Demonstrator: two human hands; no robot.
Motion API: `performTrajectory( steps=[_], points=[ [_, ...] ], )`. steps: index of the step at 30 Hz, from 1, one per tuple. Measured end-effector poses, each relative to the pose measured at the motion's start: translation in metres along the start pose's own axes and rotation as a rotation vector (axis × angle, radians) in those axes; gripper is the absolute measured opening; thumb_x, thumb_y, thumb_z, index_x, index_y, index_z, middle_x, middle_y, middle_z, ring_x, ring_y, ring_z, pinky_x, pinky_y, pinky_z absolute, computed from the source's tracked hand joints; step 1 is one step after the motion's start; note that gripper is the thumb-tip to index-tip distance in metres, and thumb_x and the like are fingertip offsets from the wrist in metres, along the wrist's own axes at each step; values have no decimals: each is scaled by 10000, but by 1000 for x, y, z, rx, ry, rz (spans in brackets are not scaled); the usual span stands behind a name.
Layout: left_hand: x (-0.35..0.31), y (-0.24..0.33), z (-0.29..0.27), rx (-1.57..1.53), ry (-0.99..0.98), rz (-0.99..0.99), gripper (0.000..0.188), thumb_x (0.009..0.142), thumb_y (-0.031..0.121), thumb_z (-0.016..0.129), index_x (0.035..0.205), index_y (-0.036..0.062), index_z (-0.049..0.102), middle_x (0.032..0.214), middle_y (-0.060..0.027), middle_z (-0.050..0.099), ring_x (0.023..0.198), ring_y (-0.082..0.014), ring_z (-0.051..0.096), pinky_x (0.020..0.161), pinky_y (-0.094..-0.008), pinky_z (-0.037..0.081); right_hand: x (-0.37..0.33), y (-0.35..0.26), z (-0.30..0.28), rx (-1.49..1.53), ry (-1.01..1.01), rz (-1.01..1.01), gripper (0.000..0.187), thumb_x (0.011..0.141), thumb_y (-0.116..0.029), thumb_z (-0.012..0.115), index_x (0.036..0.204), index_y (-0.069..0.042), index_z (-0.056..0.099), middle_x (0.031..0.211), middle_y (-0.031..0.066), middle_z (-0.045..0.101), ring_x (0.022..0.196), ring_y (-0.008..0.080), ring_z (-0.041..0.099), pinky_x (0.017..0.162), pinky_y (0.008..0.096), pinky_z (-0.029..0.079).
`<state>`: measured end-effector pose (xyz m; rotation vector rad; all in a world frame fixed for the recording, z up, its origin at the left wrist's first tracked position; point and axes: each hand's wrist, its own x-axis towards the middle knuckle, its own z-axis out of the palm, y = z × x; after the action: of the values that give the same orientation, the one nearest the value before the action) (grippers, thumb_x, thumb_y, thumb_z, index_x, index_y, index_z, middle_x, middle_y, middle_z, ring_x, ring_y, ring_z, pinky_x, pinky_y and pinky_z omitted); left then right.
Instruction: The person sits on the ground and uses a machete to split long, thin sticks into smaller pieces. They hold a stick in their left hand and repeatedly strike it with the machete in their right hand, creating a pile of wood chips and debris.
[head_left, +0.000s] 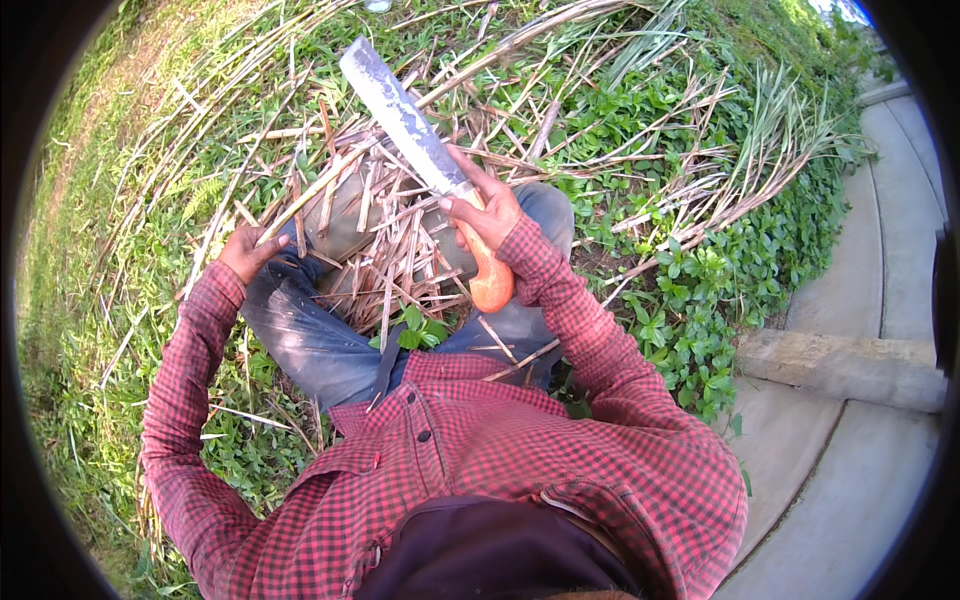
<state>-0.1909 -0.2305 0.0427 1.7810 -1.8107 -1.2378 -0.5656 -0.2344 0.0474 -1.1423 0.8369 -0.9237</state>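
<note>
My right hand (485, 212) is closed around the orange wooden handle of a machete (402, 118). Its broad, worn blade slants up and to the left, with dark patches on the metal. My left hand (248, 252) grips the near end of a long, dry, cane-like stalk (316, 190), which runs up and to the right, passing under the blade. I cannot tell whether the blade touches it. Between my bent legs lies a heap of short, split stalk pieces (400, 255), with a few more on my lap.
Long dry stalks (215, 105) lie across the grass at the far left. A bundle of leafy stalks (755, 185) rests on low green plants to the right. Beyond it runs a concrete channel (840, 265) with a raised crossbar (845, 368).
</note>
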Motion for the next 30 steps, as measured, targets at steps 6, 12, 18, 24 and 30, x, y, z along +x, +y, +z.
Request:
performTrajectory(
  steps=[6, 12, 18, 24, 30],
  points=[
    [-23, 29, -11, 25, -120, -36, 387, 813, 327, 595, 544, 91, 448, 479, 75, 347, 444, -46, 285, 411, -243, 217, 41, -29, -105, -8, 455, -221, 691, 774, -48, 559, 1367, -152, 220, 607, 55, 526, 414, 135, 502, 375, 266, 443],
    [-41, 31, -23, -42, -229, -87, 382, 843, 288, 566, 531, 137, 406, 444, 83, 314, 384, -36, 246, 375, -233, 178, 18, 29, -77, 253, 382, -276, 699, 773, -34, 545, 1370, -194, 219, 694, 73, 544, 452, 141, 509, 382, 276, 458],
    [-58, 35, -14, -147, -303, -194, 408, 861, 263, 542, 512, 136, 374, 413, 64, 328, 338, -51, 270, 341, -226, 195, 18, -22, -115, 187, 415, -216, 695, 791, -56, 539, 1375, -203, 191, 650, 68, 523, 445, 134, 513, 382, 255, 439],
    [-68, 39, -17, -115, -351, -180, 412, 835, 302, 562, 500, 120, 407, 401, 41, 349, 337, -75, 308, 351, -240, 233, 21, 11, -88, 168, 308, -269, 720, 771, -2, 548, 1373, -210, 212, 681, 46, 529, 465, 110, 509, 404, 255, 458],
    [-79, 34, -18, -169, -363, -198, 434, 842, 319, 546, 487, 111, 407, 397, 33, 347, 332, -81, 309, 344, -241, 233, 26, -22, -114, 265, 409, -292, 667, 798, -42, 520, 1368, -209, 218, 640, 60, 525, 441, 132, 508, 379, 262, 445]
  ],
)
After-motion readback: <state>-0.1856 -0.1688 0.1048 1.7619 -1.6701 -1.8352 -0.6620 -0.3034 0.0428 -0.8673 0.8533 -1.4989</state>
